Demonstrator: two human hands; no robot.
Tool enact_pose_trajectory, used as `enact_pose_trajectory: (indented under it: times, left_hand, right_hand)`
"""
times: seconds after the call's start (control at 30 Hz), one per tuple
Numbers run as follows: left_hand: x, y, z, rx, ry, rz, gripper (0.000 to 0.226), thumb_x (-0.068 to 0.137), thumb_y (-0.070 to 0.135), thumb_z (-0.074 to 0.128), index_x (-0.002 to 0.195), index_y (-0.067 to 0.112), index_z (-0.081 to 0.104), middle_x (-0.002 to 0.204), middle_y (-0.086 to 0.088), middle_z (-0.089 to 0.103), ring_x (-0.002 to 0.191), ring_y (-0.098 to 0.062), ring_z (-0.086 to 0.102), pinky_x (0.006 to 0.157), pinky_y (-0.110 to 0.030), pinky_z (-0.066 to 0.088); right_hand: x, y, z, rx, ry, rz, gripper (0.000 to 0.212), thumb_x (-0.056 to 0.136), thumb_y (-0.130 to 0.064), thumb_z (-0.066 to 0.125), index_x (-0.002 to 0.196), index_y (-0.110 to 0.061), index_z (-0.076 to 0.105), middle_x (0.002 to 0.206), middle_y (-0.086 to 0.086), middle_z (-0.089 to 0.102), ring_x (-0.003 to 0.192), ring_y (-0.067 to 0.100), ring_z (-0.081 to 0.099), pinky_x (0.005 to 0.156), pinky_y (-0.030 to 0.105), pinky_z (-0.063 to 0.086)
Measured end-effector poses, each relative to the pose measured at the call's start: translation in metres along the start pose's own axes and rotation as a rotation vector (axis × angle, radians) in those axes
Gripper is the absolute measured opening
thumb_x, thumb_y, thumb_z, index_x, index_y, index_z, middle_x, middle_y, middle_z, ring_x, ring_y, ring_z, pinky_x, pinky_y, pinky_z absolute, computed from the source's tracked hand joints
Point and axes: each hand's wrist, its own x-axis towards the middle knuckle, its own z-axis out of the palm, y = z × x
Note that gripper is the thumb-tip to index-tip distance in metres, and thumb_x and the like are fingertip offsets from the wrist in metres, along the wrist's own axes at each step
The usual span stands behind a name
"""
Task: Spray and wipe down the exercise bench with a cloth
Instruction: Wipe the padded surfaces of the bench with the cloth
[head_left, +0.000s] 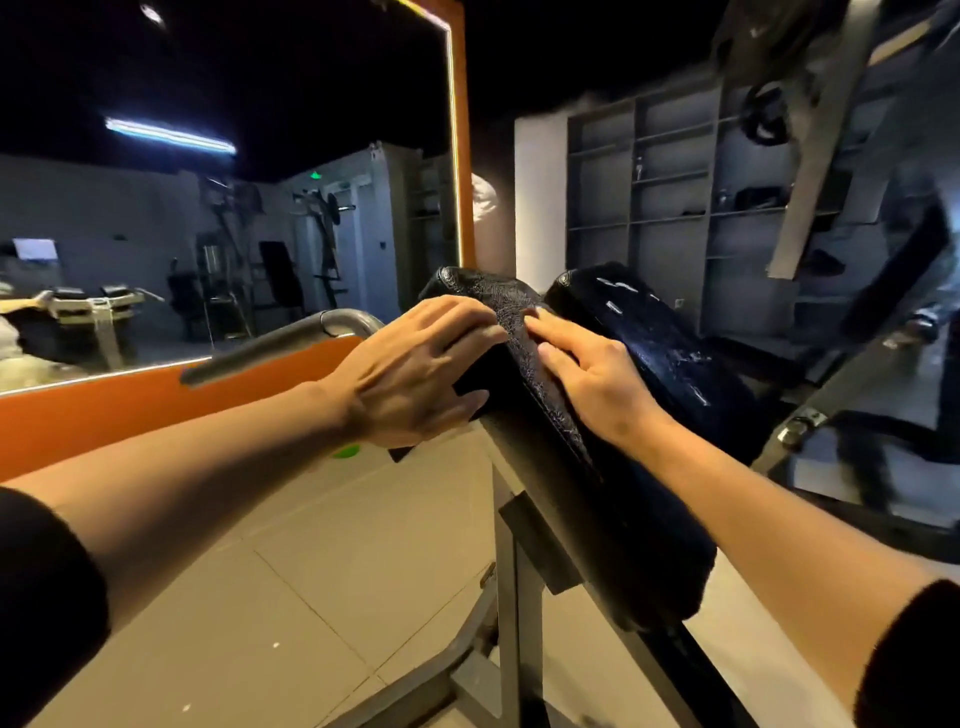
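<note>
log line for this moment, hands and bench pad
left hand: flat on left pad | right hand: fingers flat on same pad | cloth: not discernible | spray bottle: not visible

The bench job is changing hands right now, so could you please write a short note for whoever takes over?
Left hand: fingers spread, resting on the left side of the bench pad.
Right hand: fingers fairly straight, pressing on the pad's top face.
Something dark lies under the left palm; whether it is a cloth cannot be told. No spray bottle is in view.
The neighbouring pad shows wet-looking streaks, so spraying seems to have been done there.
Left: wipe both pads dry, including the lower length.
</note>
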Motion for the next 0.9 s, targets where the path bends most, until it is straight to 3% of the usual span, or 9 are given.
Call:
enact_pose_trajectory:
  times: [0.1,0.27,0.4,0.57,0.73,0.8,0.9]
  left_hand:
    - [-0.004,-0.001,0.005,0.026,0.089,-0.009,0.051,0.088,0.042,0.048,0.128,0.010,0.045,0.128,-0.011,0.045,0.116,-0.027,0.044,0.097,-0.034,0.038]
    - [-0.006,-0.001,0.009,0.043,0.138,0.013,0.049,0.087,0.041,0.049,0.127,0.013,0.044,0.129,-0.007,0.040,0.119,-0.024,0.042,0.102,-0.034,0.033]
    - [-0.009,0.000,0.012,0.023,0.185,-0.018,0.044,0.087,0.039,0.049,0.124,0.014,0.045,0.127,-0.005,0.042,0.116,-0.022,0.044,0.102,-0.027,0.034]
    - [-0.007,-0.002,0.011,0.044,0.138,-0.011,0.048,0.088,0.038,0.049,0.128,0.012,0.050,0.129,-0.009,0.048,0.123,-0.026,0.044,0.109,-0.030,0.027]
    - [-0.008,-0.001,0.011,0.080,0.140,0.002,0.046,0.088,0.038,0.048,0.127,0.014,0.053,0.128,-0.008,0.051,0.120,-0.024,0.044,0.110,-0.031,0.024]
    - [-0.008,-0.002,0.011,0.064,0.144,0.006,0.044,0.088,0.036,0.048,0.124,0.013,0.059,0.125,-0.009,0.054,0.119,-0.025,0.047,0.108,-0.036,0.029]
    - [-0.010,-0.001,0.013,0.044,0.174,0.015,0.041,0.087,0.035,0.048,0.122,0.016,0.055,0.125,-0.007,0.052,0.119,-0.025,0.047,0.109,-0.037,0.030]
  right_hand:
    - [0.007,-0.012,0.012,0.010,-0.110,-0.239,0.042,0.100,-0.018,0.043,0.142,-0.014,0.047,0.148,0.002,0.046,0.139,0.009,0.037,0.116,0.021,0.025]
    - [0.049,0.011,0.005,-0.047,0.002,0.024,0.038,0.101,-0.016,0.047,0.139,-0.015,0.052,0.147,0.000,0.048,0.138,0.015,0.040,0.118,0.031,0.026]
    - [0.047,-0.019,0.022,0.017,-0.146,-0.277,0.045,0.098,-0.024,0.041,0.142,-0.014,0.047,0.149,-0.001,0.044,0.139,0.006,0.036,0.116,0.021,0.027]
    - [0.077,0.003,0.008,-0.090,-0.066,-0.065,0.038,0.101,-0.013,0.046,0.139,-0.012,0.051,0.147,0.002,0.047,0.138,0.015,0.041,0.117,0.027,0.026]
    - [0.063,-0.011,0.017,-0.028,-0.173,-0.298,0.044,0.100,-0.020,0.043,0.143,-0.013,0.045,0.149,-0.002,0.044,0.139,0.007,0.037,0.114,0.018,0.027]
    - [0.076,0.005,0.009,-0.097,-0.145,-0.202,0.041,0.101,-0.017,0.043,0.142,-0.014,0.047,0.147,0.000,0.047,0.137,0.010,0.040,0.113,0.017,0.027]
    - [0.087,0.014,0.005,-0.138,-0.092,0.003,0.039,0.102,-0.014,0.044,0.140,-0.014,0.049,0.146,0.003,0.049,0.136,0.018,0.042,0.115,0.029,0.028]
